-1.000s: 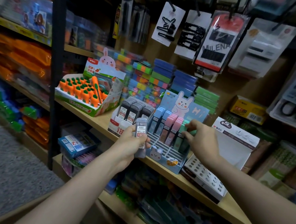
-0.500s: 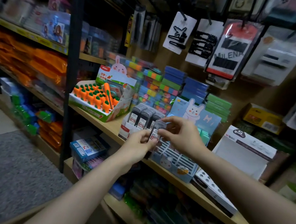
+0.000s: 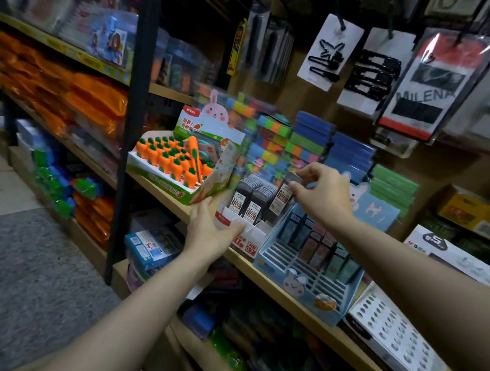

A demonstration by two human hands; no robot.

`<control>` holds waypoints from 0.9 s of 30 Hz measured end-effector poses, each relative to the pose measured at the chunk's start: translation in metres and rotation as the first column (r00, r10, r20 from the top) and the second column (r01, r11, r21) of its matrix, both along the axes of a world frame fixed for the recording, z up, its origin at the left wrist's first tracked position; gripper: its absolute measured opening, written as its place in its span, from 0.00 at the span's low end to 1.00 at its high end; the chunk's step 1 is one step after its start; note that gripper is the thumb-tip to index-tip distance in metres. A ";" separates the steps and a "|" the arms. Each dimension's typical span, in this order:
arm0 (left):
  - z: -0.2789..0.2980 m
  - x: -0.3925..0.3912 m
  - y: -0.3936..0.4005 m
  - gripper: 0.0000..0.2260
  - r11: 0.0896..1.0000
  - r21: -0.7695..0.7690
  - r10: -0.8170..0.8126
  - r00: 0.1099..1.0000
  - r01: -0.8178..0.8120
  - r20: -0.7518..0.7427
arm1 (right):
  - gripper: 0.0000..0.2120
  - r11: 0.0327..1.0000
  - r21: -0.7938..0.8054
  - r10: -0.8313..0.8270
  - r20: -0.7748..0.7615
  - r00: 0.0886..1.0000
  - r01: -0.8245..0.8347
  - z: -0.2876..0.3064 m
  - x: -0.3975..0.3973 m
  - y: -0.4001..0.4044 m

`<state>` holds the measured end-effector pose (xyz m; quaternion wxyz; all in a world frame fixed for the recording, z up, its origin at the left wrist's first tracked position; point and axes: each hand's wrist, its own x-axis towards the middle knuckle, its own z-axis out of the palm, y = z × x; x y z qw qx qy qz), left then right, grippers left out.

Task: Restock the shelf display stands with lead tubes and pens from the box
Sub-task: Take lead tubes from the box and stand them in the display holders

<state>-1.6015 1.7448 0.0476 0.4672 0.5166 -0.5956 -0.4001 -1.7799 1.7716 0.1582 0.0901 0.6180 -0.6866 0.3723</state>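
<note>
Carrot-shaped erasers fill a green-and-white display box topped by a rabbit cutout on a wooden shelf. Behind it stand stacks of multicoloured sticky-note blocks. Cards of black hair clips hang from hooks above, orange plastic packets crowd the left-hand bay, and grey carpet covers the floor.

On the wooden shelf, the white cardboard lead-tube stand sits between the orange carrot-pen display box on its left and the blue slotted rabbit stand on its right.
</note>
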 end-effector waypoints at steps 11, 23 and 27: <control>-0.007 -0.020 -0.001 0.37 0.999 0.027 -0.030 0.992 0.033 -0.123 | 0.10 0.981 0.171 -0.070 -0.108 0.992 0.087 -0.016 0.002 -0.010; -0.008 -0.020 0.004 0.39 1.000 -0.002 -0.030 0.997 0.030 -0.070 | 0.13 0.981 0.146 -0.083 -0.288 0.954 0.129 -0.023 0.008 0.001; 0.000 -0.023 0.018 0.34 0.971 -0.230 0.061 0.998 -0.057 0.012 | 0.13 0.998 0.053 0.027 -0.218 0.976 -0.016 -0.006 -0.019 0.038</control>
